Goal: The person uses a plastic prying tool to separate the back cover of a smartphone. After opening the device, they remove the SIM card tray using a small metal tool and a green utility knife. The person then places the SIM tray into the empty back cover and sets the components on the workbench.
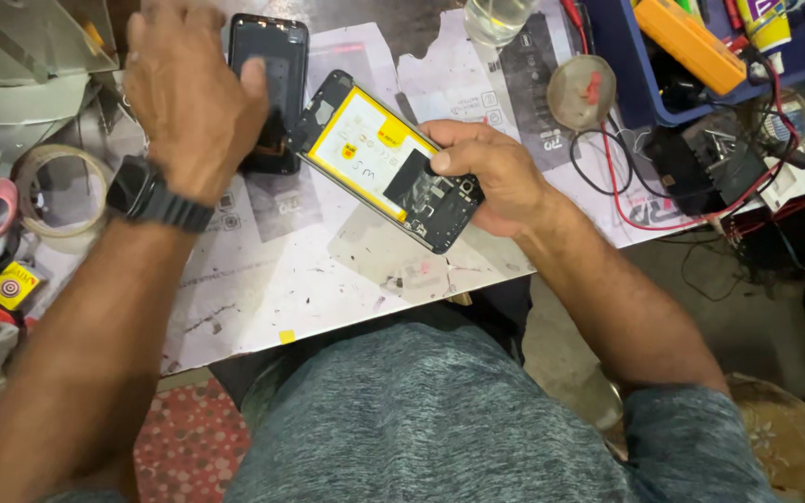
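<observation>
Paper-covered bench (272, 279): right hand (500, 177) pinches the opened phone (384, 158) by its lower edges, above it. Left hand (188, 93) hovers spread over a back cover (277, 56) beside the phone. Phone looks light, stiff, fragile; edges seem safest.

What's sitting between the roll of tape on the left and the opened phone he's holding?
In the head view, the left hand with its black wristwatch lies between the tape roll and the opened phone.

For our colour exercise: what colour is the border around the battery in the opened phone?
Yellow, framing the white battery in the opened phone held by the right hand; head view.
</observation>
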